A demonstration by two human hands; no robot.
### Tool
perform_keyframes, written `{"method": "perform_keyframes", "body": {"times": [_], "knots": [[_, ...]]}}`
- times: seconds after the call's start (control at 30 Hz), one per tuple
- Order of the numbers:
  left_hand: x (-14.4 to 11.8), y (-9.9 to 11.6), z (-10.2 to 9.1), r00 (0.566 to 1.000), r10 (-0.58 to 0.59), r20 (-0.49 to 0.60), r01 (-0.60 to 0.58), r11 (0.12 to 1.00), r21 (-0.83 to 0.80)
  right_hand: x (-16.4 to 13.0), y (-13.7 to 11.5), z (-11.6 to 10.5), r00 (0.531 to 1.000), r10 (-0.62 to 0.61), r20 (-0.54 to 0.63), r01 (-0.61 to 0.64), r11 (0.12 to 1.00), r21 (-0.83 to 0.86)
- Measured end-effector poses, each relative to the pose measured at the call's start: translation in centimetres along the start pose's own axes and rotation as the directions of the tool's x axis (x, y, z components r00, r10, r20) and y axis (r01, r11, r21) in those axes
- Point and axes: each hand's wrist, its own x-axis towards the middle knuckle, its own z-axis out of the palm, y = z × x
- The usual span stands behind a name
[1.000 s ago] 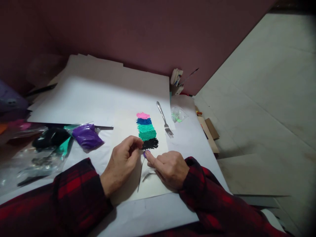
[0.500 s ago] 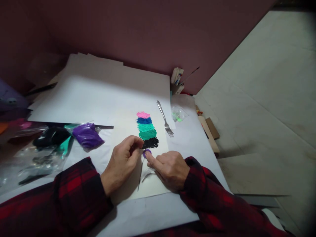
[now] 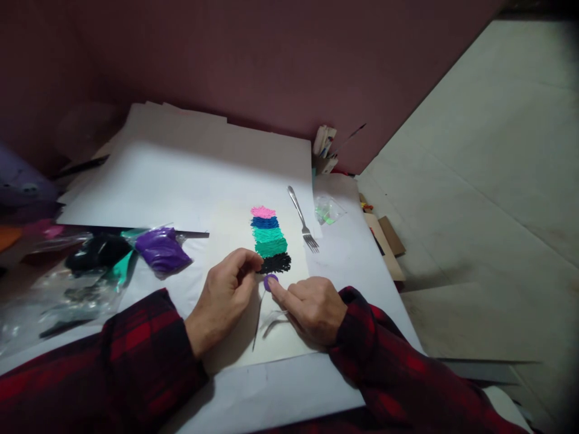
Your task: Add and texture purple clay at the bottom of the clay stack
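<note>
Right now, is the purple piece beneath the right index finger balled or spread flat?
Spread flat: the purple piece shows as a disc, pressed by the right hand.

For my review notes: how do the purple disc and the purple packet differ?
The purple disc is small and round; the purple packet is larger and lumpy. The disc is bare; the packet has clear wrapping. The right hand touches the disc, not the packet. Both are purple.
</note>
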Motion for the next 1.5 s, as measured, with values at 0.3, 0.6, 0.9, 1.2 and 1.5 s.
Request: {"method": "perform_keyframes", "body": {"times": [0.3, 0.6, 0.9, 1.2, 1.5], "knots": [[-0.2, 0.2, -0.1, 0.976, 0.212, 0.052, -0.216, 0.97, 0.108, 0.0, 0.0, 0.0, 0.998, 0.026, 0.056, -0.025, 1.0, -0.009], [-1.0, -0.6, -0.1, 0.859, 0.455, 0.233, -0.51, 0.733, 0.451, 0.1, -0.2, -0.2, 0.993, 0.053, 0.104, -0.056, 0.998, 0.029], [-0.6, -0.2, -0.7, 0.825, 0.477, 0.305, -0.566, 0.69, 0.452, 0.2, 0.7, -0.1, 0.99, 0.128, 0.05, -0.138, 0.906, 0.401], [-0.5, -0.5, -0.4, 0.835, 0.511, 0.205, -0.546, 0.721, 0.428, 0.3, 0.9, -0.5, 0.964, 0.257, -0.072, -0.196, 0.865, 0.463], [-0.4, -0.5, -0.5, 0.849, 0.5, 0.174, -0.525, 0.756, 0.391, 0.3, 0.9, -0.4, 0.983, 0.184, -0.017, -0.165, 0.917, 0.362]]}}
